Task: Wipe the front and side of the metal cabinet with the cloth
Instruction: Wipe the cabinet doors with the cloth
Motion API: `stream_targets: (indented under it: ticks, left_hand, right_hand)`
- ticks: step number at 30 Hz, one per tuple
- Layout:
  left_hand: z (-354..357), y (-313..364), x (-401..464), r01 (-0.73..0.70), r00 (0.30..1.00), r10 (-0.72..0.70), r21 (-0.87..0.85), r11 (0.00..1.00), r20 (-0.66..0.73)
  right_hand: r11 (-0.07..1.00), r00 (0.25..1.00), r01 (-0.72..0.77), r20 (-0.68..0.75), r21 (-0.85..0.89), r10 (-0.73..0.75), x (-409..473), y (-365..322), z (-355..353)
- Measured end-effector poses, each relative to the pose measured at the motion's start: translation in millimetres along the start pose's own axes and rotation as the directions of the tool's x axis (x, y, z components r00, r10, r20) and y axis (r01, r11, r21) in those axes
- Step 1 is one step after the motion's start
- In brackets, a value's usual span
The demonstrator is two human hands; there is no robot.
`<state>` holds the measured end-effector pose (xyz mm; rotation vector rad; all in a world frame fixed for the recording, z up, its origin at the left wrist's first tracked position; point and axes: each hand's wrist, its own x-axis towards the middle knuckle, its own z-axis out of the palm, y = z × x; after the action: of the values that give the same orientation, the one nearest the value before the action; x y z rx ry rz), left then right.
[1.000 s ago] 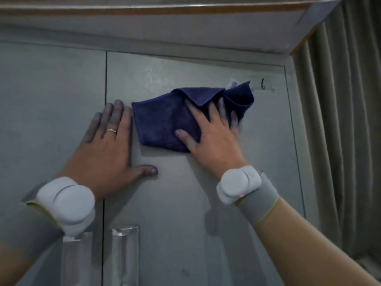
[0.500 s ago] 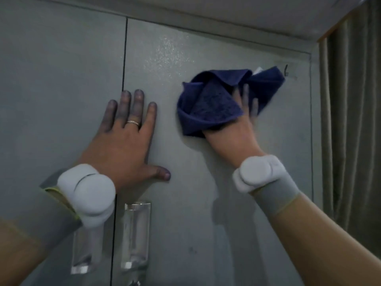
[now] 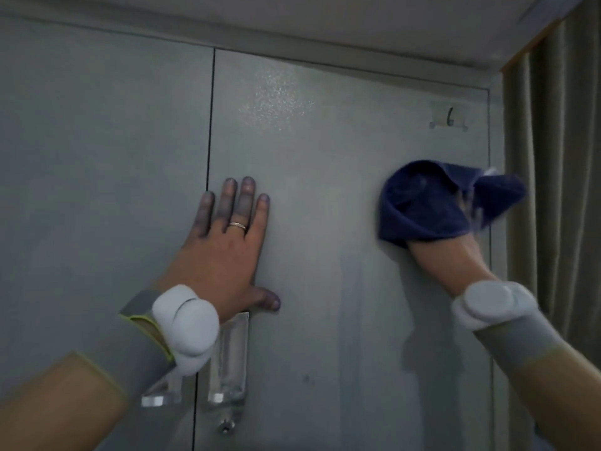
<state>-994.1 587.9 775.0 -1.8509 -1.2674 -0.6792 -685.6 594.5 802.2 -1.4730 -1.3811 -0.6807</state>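
The grey metal cabinet (image 3: 325, 190) fills the view, its two doors meeting at a dark vertical seam. A dark blue cloth (image 3: 432, 203) is bunched against the right door near its right edge. My right hand (image 3: 445, 258) presses it to the metal, fingers mostly hidden under the folds. My left hand (image 3: 227, 255) lies flat with fingers spread on the right door beside the seam, holding nothing; it wears a ring.
Two clear handles (image 3: 227, 359) sit low by the seam, with a keyhole below them. A label marked 6 (image 3: 450, 117) is stuck at the door's upper right. A beige curtain (image 3: 553, 190) hangs right beside the cabinet's right side.
My right hand has slid the cloth to the right and downward, from the upper middle of the door to its right edge, uncovering the label. My left hand has stayed flat on the door.
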Motion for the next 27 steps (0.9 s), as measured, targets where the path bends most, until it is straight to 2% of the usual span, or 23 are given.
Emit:
stream_targets:
  ticks: [2, 5, 7, 9, 12, 15, 18, 20, 21, 23, 25, 27]
  left_hand:
    - [0.1, -0.7, 0.6, -0.006, 1.000, 0.006, 0.009, 1.000, -0.014]
    - [0.6, -4.1, -2.4, -0.034, 0.998, 0.034, -0.003, 0.999, -0.058]
    - [-0.4, -6.3, -3.2, -0.048, 0.996, 0.047, -0.017, 0.999, -0.080]
    - [-0.8, -5.9, -4.0, -0.046, 0.996, 0.047, 0.005, 0.999, -0.079]
    - [1.7, 0.8, -12.3, -0.047, 0.997, 0.051, 0.069, 0.996, -0.060]
    - [14.9, 1.7, -23.6, -0.068, 0.994, 0.076, 0.110, 0.992, -0.076]
    - [23.3, 1.5, -22.1, -0.075, 0.992, 0.083, 0.094, 0.993, -0.091]
    - [25.5, 1.4, -20.2, -0.071, 0.990, 0.081, 0.086, 0.994, -0.118]
    - [26.4, 1.2, -20.2, -0.065, 0.989, 0.075, 0.083, 0.994, -0.124]
    - [27.5, -1.1, -20.4, -0.056, 0.991, 0.067, 0.092, 0.994, -0.116]
    - [26.4, -0.6, -22.1, -0.055, 0.990, 0.068, 0.109, 0.993, -0.122]
    - [24.5, -0.6, -23.3, -0.057, 0.986, 0.073, 0.109, 0.992, -0.148]
  right_hand:
    - [0.989, 0.989, 0.150, -0.011, 0.007, -0.150, -11.8, -40.4, 27.7]
    - [0.945, 0.936, 0.320, -0.133, -0.062, -0.326, -44.7, -110.0, 38.6]
    - [0.923, 0.920, 0.380, -0.080, -0.058, -0.383, -52.4, -123.9, 26.8]
    - [0.937, 0.938, 0.343, -0.030, -0.071, -0.346, -43.3, -93.6, 13.9]
    - [0.982, 0.986, 0.168, 0.001, -0.092, -0.169, -42.0, -21.9, -11.2]
    - [0.998, 1.000, 0.005, 0.023, -0.069, -0.004, -43.7, 27.5, -29.5]
    - [0.994, 0.997, -0.075, 0.017, -0.084, 0.077, -40.3, 26.4, -18.5]
    - [0.995, 0.995, -0.096, 0.001, 0.022, 0.096, -49.3, -3.4, 2.0]
    - [0.989, 0.996, -0.091, 0.011, 0.114, 0.091, -58.2, -23.4, 12.1]
    - [0.985, 0.997, 0.067, -0.041, 0.159, -0.062, -75.7, -65.2, 26.9]
    - [0.969, 0.968, 0.246, -0.064, 0.032, -0.244, -84.2, -88.0, 31.5]
    - [0.963, 0.965, 0.263, 0.005, -0.052, -0.264, -80.5, -85.5, 22.4]
